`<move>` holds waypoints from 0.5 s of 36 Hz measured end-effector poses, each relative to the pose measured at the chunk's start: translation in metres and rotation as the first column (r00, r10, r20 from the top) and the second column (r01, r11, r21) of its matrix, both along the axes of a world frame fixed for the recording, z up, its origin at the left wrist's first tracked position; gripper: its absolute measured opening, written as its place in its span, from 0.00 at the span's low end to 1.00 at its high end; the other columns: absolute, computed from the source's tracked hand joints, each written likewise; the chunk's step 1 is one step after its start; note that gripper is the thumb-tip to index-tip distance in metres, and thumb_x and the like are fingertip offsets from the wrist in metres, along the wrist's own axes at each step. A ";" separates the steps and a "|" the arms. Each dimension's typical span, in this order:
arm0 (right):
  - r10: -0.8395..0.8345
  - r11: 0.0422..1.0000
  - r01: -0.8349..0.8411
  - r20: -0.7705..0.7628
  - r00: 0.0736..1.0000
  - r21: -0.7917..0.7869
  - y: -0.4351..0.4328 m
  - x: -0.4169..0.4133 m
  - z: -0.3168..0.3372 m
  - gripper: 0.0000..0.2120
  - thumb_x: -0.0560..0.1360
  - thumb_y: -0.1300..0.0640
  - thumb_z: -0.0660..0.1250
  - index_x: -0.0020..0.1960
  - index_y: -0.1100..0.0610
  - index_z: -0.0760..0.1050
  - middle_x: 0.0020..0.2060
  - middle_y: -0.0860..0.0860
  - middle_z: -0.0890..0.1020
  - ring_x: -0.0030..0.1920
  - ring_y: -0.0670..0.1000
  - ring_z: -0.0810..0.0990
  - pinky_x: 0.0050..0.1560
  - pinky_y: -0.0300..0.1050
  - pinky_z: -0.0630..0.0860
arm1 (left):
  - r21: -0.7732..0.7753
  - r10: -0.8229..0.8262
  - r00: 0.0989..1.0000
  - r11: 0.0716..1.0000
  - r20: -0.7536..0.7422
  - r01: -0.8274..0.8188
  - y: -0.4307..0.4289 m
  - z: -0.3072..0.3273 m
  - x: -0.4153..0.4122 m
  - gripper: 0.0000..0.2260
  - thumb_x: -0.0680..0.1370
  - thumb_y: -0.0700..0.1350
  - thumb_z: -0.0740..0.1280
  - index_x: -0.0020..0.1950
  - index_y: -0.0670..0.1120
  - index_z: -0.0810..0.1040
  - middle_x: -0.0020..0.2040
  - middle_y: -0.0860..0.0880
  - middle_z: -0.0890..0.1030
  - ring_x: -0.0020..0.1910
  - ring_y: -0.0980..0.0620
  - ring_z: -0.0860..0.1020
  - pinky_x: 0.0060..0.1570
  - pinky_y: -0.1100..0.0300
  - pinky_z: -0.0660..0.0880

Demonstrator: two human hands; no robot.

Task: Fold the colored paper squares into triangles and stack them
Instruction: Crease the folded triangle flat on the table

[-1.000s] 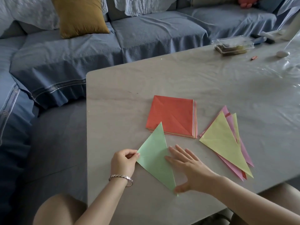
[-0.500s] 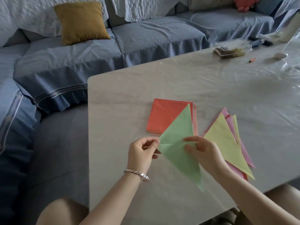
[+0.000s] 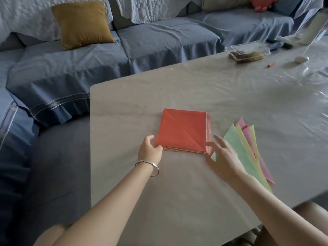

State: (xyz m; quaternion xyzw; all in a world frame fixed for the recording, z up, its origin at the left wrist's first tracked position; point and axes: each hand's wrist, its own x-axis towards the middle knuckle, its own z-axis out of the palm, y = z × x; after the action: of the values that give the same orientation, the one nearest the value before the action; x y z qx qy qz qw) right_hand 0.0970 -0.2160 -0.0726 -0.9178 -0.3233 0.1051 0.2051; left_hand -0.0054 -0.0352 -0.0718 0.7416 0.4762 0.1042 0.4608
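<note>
A stack of colored paper squares (image 3: 182, 131) with a red creased sheet on top lies in the middle of the table (image 3: 177, 192). To its right sits the fanned pile of folded triangles, the green triangle (image 3: 243, 153) on top, with yellow and pink ones (image 3: 252, 139) under it. My left hand (image 3: 150, 150), wearing a bracelet, touches the near left corner of the square stack with loosely curled fingers. My right hand (image 3: 223, 157) hovers blurred with spread fingers between the stack's right edge and the green triangle, holding nothing.
A clear plastic box (image 3: 247, 51), a small red item (image 3: 271, 64), a white pebble-like object (image 3: 301, 58) and a white device stand at the table's far right. A blue-covered sofa with a mustard cushion (image 3: 82, 23) wraps round the table's far and left sides.
The green triangle, held in both hands before, now lies on top of the triangle pile. Both hands have let go of it and moved to the sides of the square stack.
</note>
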 end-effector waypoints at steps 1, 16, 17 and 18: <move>0.068 0.998 -0.068 0.006 0.998 0.013 0.008 -0.002 -0.003 0.22 0.74 0.58 0.63 0.68 0.53 0.68 0.74 0.53 0.59 0.72 0.54 0.59 0.68 0.45 0.59 | -0.016 -0.001 1.000 1.000 -0.012 0.001 0.001 0.000 0.003 0.21 0.75 0.38 0.62 0.68 0.45 0.67 0.66 0.44 0.71 0.63 0.47 0.72 0.57 0.61 0.67; 0.243 0.965 -0.226 0.133 0.961 -0.129 0.032 0.000 -0.030 0.20 0.79 0.51 0.58 0.70 0.53 0.65 0.73 0.51 0.62 0.73 0.50 0.58 0.69 0.44 0.56 | 0.111 0.092 0.995 0.989 0.038 -0.095 0.006 0.005 0.023 0.12 0.72 0.43 0.70 0.54 0.44 0.77 0.50 0.47 0.80 0.49 0.49 0.78 0.45 0.61 0.69; 0.247 0.965 -0.229 0.146 0.958 -0.131 0.033 0.001 -0.031 0.20 0.78 0.52 0.58 0.70 0.53 0.66 0.72 0.51 0.62 0.73 0.50 0.58 0.68 0.44 0.57 | 0.109 0.114 0.993 0.987 0.038 -0.118 0.006 0.005 0.025 0.12 0.71 0.43 0.70 0.53 0.44 0.77 0.49 0.47 0.81 0.48 0.48 0.78 0.44 0.61 0.69; 0.248 0.966 -0.230 0.162 0.955 -0.122 0.033 0.001 -0.031 0.19 0.78 0.52 0.58 0.69 0.53 0.67 0.71 0.51 0.64 0.72 0.50 0.59 0.67 0.44 0.58 | 0.101 0.138 0.990 0.985 0.042 -0.142 0.007 0.006 0.027 0.12 0.71 0.43 0.70 0.53 0.44 0.77 0.49 0.46 0.81 0.47 0.48 0.78 0.43 0.61 0.70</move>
State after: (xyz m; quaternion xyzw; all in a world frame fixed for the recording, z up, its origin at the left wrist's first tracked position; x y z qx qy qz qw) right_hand 0.0977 -0.1831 -0.1035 -0.8869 -0.4430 0.0640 0.1144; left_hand 0.0214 -0.0279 -0.0658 0.7275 0.5130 0.1738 0.4212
